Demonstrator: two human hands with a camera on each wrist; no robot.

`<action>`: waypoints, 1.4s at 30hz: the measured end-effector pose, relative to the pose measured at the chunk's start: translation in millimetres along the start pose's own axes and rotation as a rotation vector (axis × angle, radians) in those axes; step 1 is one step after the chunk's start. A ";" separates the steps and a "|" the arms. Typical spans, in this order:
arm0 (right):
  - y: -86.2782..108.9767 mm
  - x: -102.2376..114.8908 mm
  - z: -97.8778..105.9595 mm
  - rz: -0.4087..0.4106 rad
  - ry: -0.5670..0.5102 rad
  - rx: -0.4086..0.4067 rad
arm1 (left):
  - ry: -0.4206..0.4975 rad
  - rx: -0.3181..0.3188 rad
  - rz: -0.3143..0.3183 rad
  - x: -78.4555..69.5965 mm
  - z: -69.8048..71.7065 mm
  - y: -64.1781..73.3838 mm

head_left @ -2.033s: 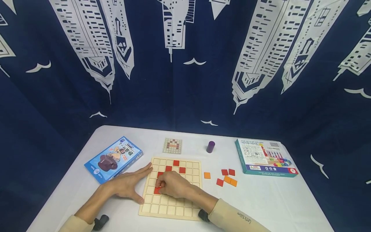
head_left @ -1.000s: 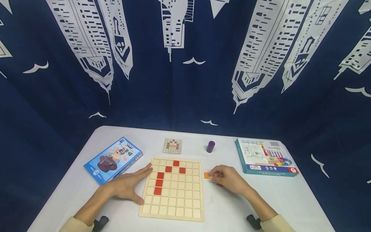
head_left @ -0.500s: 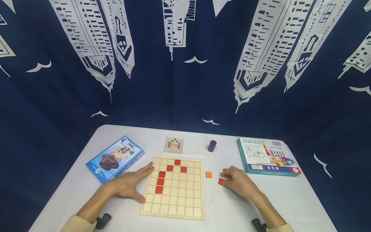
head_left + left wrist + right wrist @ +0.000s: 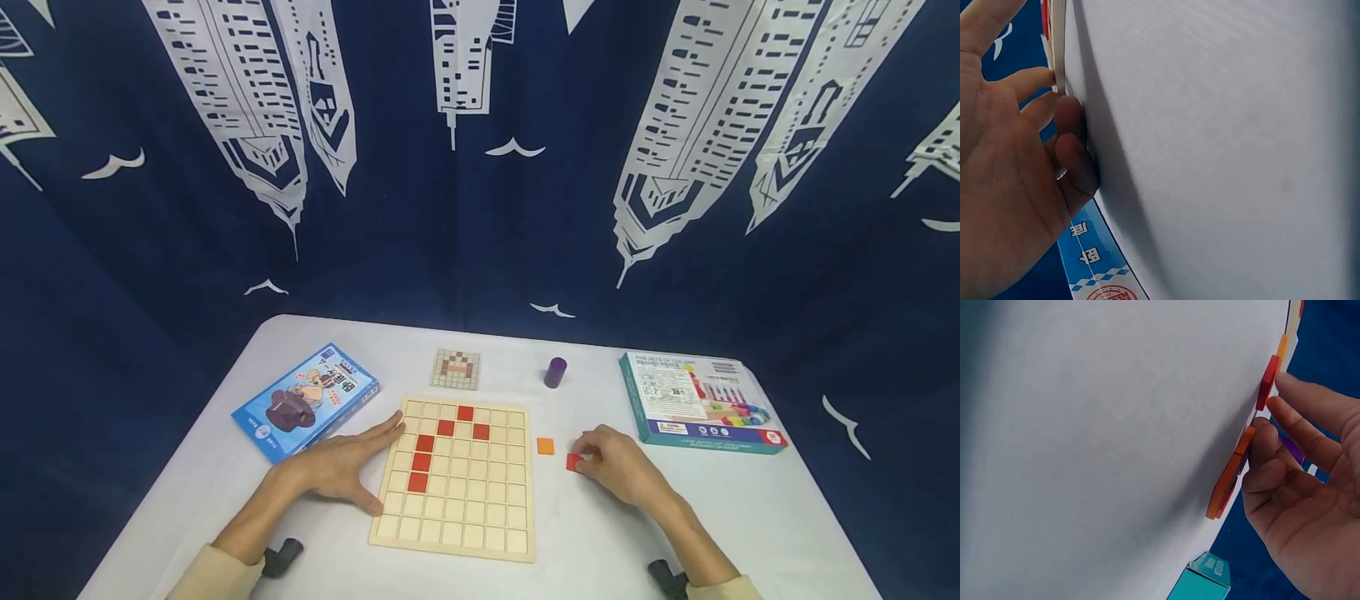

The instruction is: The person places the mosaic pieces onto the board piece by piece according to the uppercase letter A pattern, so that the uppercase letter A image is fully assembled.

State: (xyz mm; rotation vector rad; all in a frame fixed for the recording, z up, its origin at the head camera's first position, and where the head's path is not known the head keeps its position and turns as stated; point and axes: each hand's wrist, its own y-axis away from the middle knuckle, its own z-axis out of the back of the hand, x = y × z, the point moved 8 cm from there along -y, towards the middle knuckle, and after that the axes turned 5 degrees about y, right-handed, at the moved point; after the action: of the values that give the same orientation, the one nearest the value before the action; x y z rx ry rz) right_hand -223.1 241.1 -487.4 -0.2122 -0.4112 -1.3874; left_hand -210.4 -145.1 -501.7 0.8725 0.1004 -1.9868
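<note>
In the head view, a pale grid board point(image 4: 454, 527) lies flat on the white worktop point(image 4: 600, 546), with six red tiles point(image 4: 422, 462) set in its cells: one in the top row, two in the second, and three down the second column from the left. The left hand point(image 4: 337, 471) has its grip spread, thumb and index finger reaching the board's left edge. Right of the board lies a lone orange tile point(image 4: 545, 447); beyond it the right hand point(image 4: 622, 467) bends over a loose red tile point(image 4: 573, 462), thumb and index fingertips at it (whether they pinch or merely touch it, I cannot tell). Another bit of red shows just behind that hand. Farther back are a small pattern card point(image 4: 455, 369) and a purple cylinder point(image 4: 555, 372), between a blue box point(image 4: 306, 400) and a teal-edged box point(image 4: 701, 404). A dark blue cloth point(image 4: 450, 225) printed with white buildings hangs behind.

In the left wrist view, fingertips meet the board's edge, the other fingers bend loosely, and part of the blue box shows below.

In the right wrist view, the thumb tip touches the loose red tile, the index tip close by its lower end. Two orange tiles point(image 4: 1227, 481) lie beside the bent fingers, a red edge beneath them.
</note>
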 end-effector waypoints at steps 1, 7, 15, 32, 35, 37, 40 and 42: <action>0.5 0.1 0.0 0.000 0.000 0.003 | -0.001 0.001 -0.004 -0.3 -0.1 -0.1; 0.6 4.2 0.0 0.034 0.010 0.009 | -0.014 -0.005 0.004 0.9 0.7 1.1; -0.1 6.7 -2.4 0.038 0.001 0.019 | 0.000 -0.006 -0.004 0.0 -0.1 1.0; -3.4 20.7 -1.8 0.046 -0.187 0.019 | -0.004 -0.011 0.019 2.6 0.1 -0.8; -3.4 26.5 -1.0 0.044 -0.245 0.022 | -0.002 -0.007 0.022 2.1 -0.1 0.4; -3.7 30.9 -0.8 0.046 -0.278 0.023 | 0.001 -0.005 0.020 1.9 -0.5 0.7; -5.7 39.0 -1.0 0.055 -0.320 0.022 | 0.002 -0.008 0.014 2.3 -1.1 0.1; -8.2 45.5 -2.6 0.063 -0.347 0.028 | 0.008 -0.010 0.017 2.7 -1.1 -0.4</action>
State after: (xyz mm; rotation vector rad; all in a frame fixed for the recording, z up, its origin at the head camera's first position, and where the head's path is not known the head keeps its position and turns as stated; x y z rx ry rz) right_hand -224.9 197.4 -472.2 -0.4422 -0.7053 -1.2838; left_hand -211.0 -146.4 -504.3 0.8715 0.1073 -1.9657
